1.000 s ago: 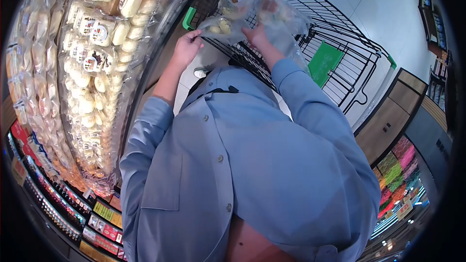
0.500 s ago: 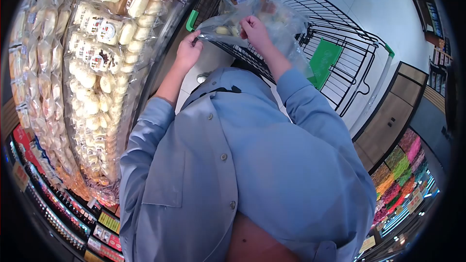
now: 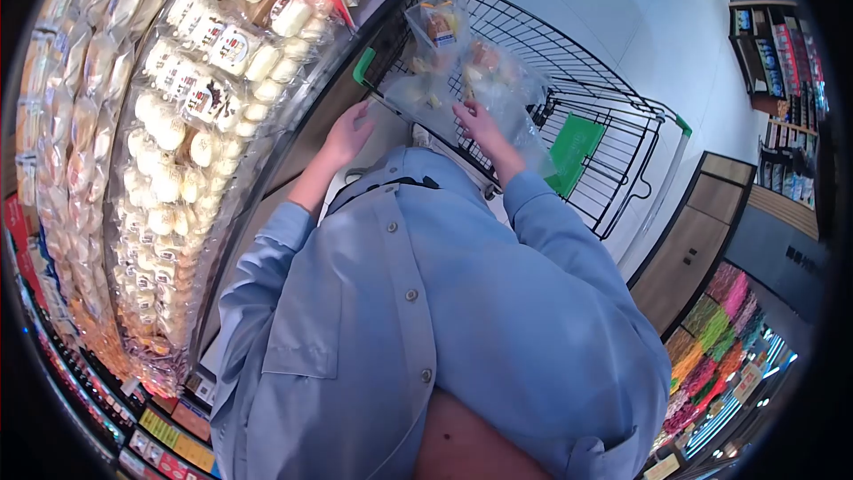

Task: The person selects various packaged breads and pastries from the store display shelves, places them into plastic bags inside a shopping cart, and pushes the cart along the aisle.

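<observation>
My left hand is in the air just outside the shopping cart, fingers apart and holding nothing. My right hand hovers at the near side of the cart, over the edge of a clear plastic bag; its fingers are loosely bent and apart, with nothing visible in them. Inside the cart, this bag lies among clear packs with pale and brown food, partly seen through the plastic. A smaller clear pack with a brown item and a label rests near the cart's green corner.
To the left, a sloping display holds packaged white buns and long bagged breads. A green panel sits in the cart's child-seat end. Wooden cabinets and stocked shelves stand on the right.
The raised bag edge has left both hands and dropped into the cart. My hands have opened and lowered slightly. The view has shifted, with the cart now a little further left.
</observation>
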A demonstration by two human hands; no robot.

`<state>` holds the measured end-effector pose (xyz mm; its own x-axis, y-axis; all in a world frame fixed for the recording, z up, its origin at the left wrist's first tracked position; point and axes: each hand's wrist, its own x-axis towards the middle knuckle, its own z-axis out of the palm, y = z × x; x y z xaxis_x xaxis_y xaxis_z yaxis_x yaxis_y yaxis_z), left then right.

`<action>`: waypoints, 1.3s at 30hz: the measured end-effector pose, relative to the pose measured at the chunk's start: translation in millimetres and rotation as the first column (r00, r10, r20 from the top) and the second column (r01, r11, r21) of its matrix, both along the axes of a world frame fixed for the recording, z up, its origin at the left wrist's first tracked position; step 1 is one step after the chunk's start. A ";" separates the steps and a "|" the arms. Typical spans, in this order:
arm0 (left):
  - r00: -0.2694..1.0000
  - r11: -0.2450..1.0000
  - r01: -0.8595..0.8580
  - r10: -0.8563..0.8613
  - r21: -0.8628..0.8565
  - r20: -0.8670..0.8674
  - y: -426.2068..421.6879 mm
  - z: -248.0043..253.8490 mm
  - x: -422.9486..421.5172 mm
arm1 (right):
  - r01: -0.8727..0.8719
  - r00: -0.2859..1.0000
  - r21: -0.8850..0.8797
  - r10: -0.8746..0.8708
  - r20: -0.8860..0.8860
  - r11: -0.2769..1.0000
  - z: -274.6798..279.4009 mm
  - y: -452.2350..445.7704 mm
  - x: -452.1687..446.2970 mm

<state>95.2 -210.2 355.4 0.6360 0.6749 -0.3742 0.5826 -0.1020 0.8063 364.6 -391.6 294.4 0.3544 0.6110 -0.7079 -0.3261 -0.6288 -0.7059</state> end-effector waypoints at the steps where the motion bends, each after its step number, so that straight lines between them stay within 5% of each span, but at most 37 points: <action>1: 0.999 0.997 -0.044 0.045 -0.059 0.002 -2.8 1.2 -12.8 | -0.019 1.000 -0.032 0.019 0.009 0.999 3.0 -1.4 -0.9; 5: 0.980 0.940 -0.185 0.154 -0.286 -0.129 -8.3 -5.0 -79.2 | -0.080 0.996 -0.072 0.082 0.025 0.994 26.8 4.9 -7.5; 7: 0.885 0.798 -0.463 0.391 -0.386 -0.254 -18.6 -13.0 -109.5 | -0.031 0.990 0.000 0.031 0.137 1.000 22.4 7.9 -14.1; 10: 0.851 0.728 -0.505 0.510 -0.463 -0.126 -31.3 22.4 -143.8 | 0.028 0.949 0.197 -0.088 0.302 0.980 7.1 17.7 -7.6; 14: 0.808 0.696 -0.554 0.582 -0.458 -0.093 -30.2 50.9 -164.8 | 0.244 0.932 0.307 -0.310 0.187 0.920 39.9 48.6 -7.8; 16: 0.795 0.702 -0.535 0.606 -0.471 0.000 -25.8 74.2 -164.2 | 0.201 0.929 0.346 -0.290 0.229 0.917 60.9 69.6 -15.5; 19: 0.770 0.753 -0.543 0.623 -0.373 0.137 -9.8 118.7 -153.0 | 0.171 0.981 0.423 -0.193 0.008 0.890 94.5 100.9 -33.5; 23: 0.726 0.795 -0.591 0.598 -0.138 0.339 14.5 188.3 -138.4 | 0.018 0.998 0.457 0.008 -0.055 0.889 146.7 146.8 -79.6; 25: 0.719 0.766 -0.641 0.578 0.046 0.386 27.9 212.4 -136.4 | -0.080 0.965 0.561 0.206 -0.165 0.824 168.4 165.7 -102.8; 29: 0.636 0.647 -0.747 0.633 0.150 0.441 54.1 230.2 -126.7 | -0.257 0.828 0.653 0.511 -0.232 0.712 215.7 190.3 -141.0; 32: 0.811 0.800 -0.556 0.582 0.227 -0.063 70.3 232.0 -127.1 | -0.354 0.754 0.668 0.622 -0.209 0.654 237.4 204.1 -156.9; 39: 0.829 0.794 -0.516 0.558 0.321 -0.048 76.8 250.3 -121.3 | -0.380 0.729 0.625 0.636 -0.252 0.682 243.1 220.2 -169.2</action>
